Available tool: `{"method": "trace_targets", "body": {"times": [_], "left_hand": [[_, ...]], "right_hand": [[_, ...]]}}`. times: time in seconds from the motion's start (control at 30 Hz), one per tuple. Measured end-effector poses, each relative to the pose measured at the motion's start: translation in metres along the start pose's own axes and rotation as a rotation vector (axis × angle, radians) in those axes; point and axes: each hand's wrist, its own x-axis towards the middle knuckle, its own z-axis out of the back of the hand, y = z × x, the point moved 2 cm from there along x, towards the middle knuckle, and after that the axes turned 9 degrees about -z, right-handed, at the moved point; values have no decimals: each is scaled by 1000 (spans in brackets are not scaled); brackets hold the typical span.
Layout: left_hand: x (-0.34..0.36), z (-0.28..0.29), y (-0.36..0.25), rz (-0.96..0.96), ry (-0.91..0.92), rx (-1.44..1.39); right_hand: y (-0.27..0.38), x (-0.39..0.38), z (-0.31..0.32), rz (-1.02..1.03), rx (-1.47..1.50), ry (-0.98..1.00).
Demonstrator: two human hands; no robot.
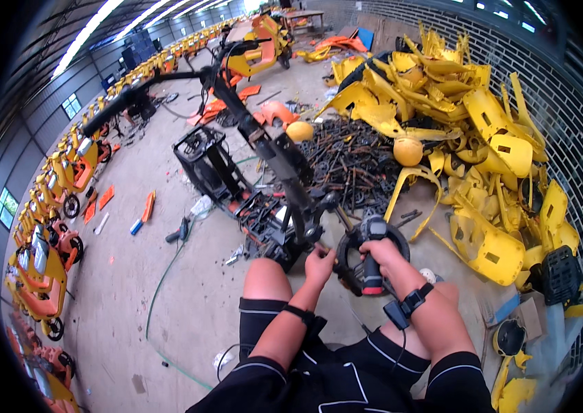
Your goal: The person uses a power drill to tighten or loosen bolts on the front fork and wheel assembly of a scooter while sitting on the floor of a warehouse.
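At four o'clock the right grip (382,252) is holding a power tool (372,272) near the black wheel (401,241); at half past five the left grip (320,267) is hovering by the stripped scooter frame (297,206) at centre — I cannot tell whether it is clasping anything. The worker is apparently tackling a fastening at the frame's lower end — likely needing the tool squared up.

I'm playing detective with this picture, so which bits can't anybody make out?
All in the head view:
What the left hand may be pinching: its fingers cover it.
Part of the power tool: the right hand wraps around it.
Part of the wheel: behind that tool and hand.
Pieces in the dark heap: tangled, too small.
Farthest yellow scooters: too small to count.
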Motion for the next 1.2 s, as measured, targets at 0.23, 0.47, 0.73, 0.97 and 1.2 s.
{"method": "trace_targets", "body": {"times": [0.23,0.47,0.73,0.97,1.2], "left_hand": [[5,14,28,36,-67,-49],[10,3,48,44,-97,10],[28,-4,76,175,-82,-179],[36,-4,87,192,-76,-74],[33,-1,84,151,-73,-56]], "right_hand": [[-12,-3,6,-12,48,80],[-12,-19,4,-24,56,80],[-8,-27,-13,4,37,52],[-9,-19,-5,-10,64,79],[-6,-15,0,-9,55,41]]}}
